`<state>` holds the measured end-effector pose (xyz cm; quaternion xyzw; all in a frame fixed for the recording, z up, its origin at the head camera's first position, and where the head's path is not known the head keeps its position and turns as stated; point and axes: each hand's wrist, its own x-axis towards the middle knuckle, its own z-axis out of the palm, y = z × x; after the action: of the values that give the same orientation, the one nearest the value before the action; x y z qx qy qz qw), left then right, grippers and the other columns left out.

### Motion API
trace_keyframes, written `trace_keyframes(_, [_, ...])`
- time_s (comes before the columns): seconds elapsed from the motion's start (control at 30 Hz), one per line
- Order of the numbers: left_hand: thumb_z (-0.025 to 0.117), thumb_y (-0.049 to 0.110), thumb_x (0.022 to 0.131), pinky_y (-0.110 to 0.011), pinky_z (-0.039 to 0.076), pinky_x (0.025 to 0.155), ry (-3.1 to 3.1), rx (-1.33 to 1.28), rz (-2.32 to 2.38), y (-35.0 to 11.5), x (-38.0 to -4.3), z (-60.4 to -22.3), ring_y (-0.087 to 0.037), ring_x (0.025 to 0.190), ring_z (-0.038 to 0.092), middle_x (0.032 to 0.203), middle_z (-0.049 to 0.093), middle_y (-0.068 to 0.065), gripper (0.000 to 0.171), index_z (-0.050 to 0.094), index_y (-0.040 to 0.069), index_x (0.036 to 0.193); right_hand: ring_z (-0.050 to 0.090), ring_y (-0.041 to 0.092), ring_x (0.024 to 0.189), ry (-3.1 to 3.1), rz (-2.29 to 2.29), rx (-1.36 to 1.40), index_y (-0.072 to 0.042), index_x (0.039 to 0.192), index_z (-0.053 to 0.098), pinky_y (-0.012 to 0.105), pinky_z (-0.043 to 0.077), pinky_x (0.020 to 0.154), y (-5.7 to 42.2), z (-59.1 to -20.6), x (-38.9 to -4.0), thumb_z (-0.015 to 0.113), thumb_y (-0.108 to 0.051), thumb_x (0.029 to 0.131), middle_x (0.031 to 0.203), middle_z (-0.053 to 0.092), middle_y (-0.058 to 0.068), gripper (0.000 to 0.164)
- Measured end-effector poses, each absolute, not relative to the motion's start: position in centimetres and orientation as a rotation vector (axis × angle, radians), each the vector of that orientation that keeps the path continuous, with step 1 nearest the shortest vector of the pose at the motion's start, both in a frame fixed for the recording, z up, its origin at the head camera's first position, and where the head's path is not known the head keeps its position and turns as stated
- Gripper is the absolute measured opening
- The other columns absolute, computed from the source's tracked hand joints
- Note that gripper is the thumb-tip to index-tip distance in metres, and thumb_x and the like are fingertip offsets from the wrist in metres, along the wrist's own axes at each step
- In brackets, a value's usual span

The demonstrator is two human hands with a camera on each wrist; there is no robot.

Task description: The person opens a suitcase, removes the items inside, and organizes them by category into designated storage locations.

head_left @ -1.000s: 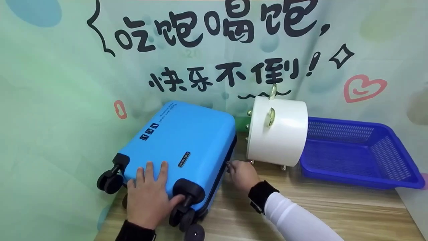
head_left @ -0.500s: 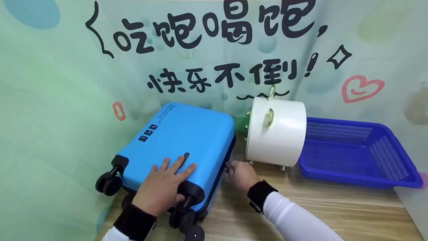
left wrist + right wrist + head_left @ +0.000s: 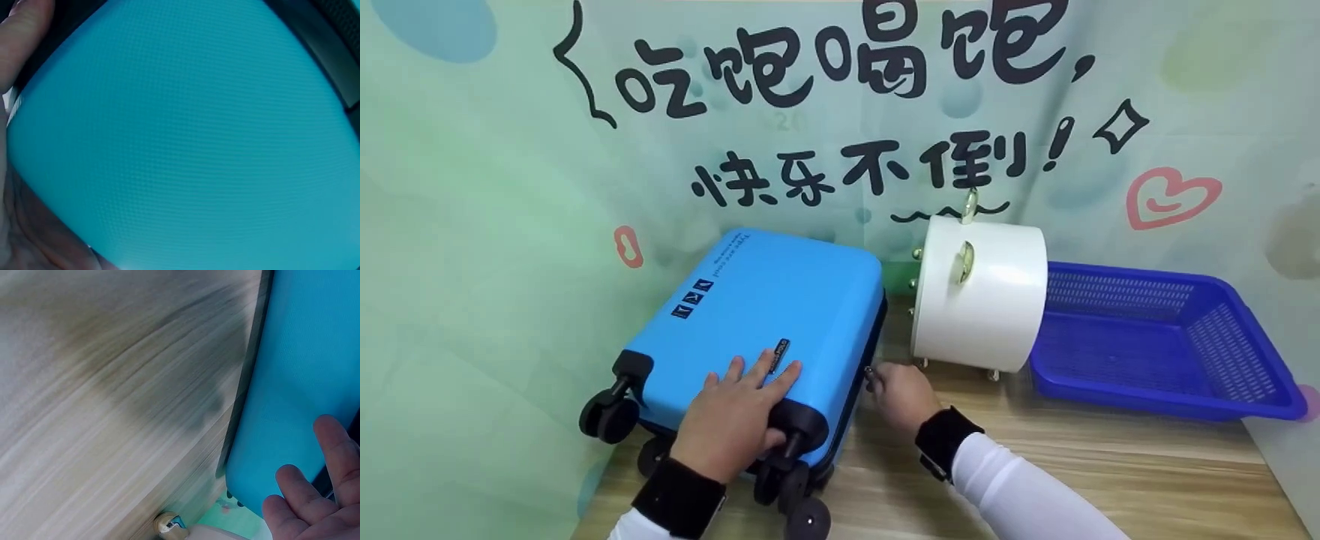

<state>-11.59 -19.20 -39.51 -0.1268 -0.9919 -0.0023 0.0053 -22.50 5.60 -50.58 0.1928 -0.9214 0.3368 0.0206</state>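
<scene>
A blue hard-shell suitcase (image 3: 780, 300) lies on its side at centre left in the head view, black wheels (image 3: 808, 517) pointing toward me. Fingers spread, my left hand (image 3: 731, 420) rests on its top face by the black corner guard. The left wrist view is mostly filled by the blue shell (image 3: 185, 135), with the thumb at the upper left. Along the suitcase's right side, at the dark zipper seam (image 3: 851, 397), my right hand (image 3: 906, 396) pinches a small dark zipper pull (image 3: 871, 373). In the right wrist view, several right-hand fingers (image 3: 306, 498) show, but the pinch is hidden.
Just right of the suitcase, a white pot (image 3: 986, 292) with gold handles lies tipped over. A blue plastic basket (image 3: 1170, 409) stands beyond it on the wooden table (image 3: 1072, 465). Behind everything hangs a printed cloth (image 3: 825, 150).
My left hand has slid rightward across the suitcase toward its near right corner. The suitcase's wheeled end has shifted slightly right. My right hand stays almost in place at the zipper.
</scene>
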Motion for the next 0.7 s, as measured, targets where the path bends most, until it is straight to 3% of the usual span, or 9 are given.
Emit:
trace_keyframes(0.33, [0.077, 0.055, 0.092, -0.072, 0.043, 0.111, -3.112, -0.23, 0.05, -15.5, -12.3, -39.6, -0.052, 0.148, 0.043, 0.17, 0.034, -0.016, 0.091, 0.035, 0.025, 0.166, 0.074, 0.023, 0.079, -2.857, 1.04, 0.573, -0.009, 0.093, 0.075, 0.044, 0.061, 0.078, 5.8, -50.5, -22.5, 0.055, -0.016, 0.108, 0.085, 0.079, 0.004, 0.026])
trace_keyframes(0.47, [0.08, 0.047, 0.091, -0.075, 0.035, 0.115, -3.135, -0.193, -0.143, -14.9, -11.9, -38.8, -0.052, 0.152, 0.037, 0.171, 0.031, -0.019, 0.092, 0.033, 0.021, 0.166, 0.072, 0.02, 0.076, -2.881, 1.044, 0.537, -0.008, 0.096, 0.075, 0.042, 0.061, 0.076, 5.9, -50.4, -22.6, 0.055, -0.017, 0.108, 0.086, 0.078, 0.004, 0.025])
trace_keyframes(0.6, [0.087, 0.053, 0.08, -0.082, 0.018, 0.116, -3.159, -0.113, -0.322, -18.5, -11.6, -36.9, -0.052, 0.157, 0.025, 0.173, 0.023, -0.018, 0.111, 0.027, 0.023, 0.168, 0.067, 0.016, 0.071, -2.882, 1.052, 0.533, -0.007, 0.096, 0.075, 0.039, 0.058, 0.071, 5.9, -50.3, -22.8, 0.055, -0.017, 0.108, 0.083, 0.076, 0.002, 0.025])
trace_keyframes(0.7, [0.089, 0.064, 0.072, -0.089, 0.012, 0.111, -3.177, 0.012, -0.312, -23.5, -11.7, -36.1, -0.062, 0.154, 0.017, 0.174, 0.017, -0.026, 0.124, 0.025, 0.022, 0.169, 0.068, 0.018, 0.072, -2.866, 1.047, 0.536, -0.007, 0.094, 0.075, 0.04, 0.059, 0.071, 5.8, -50.2, -22.8, 0.056, -0.016, 0.108, 0.083, 0.077, 0.003, 0.025])
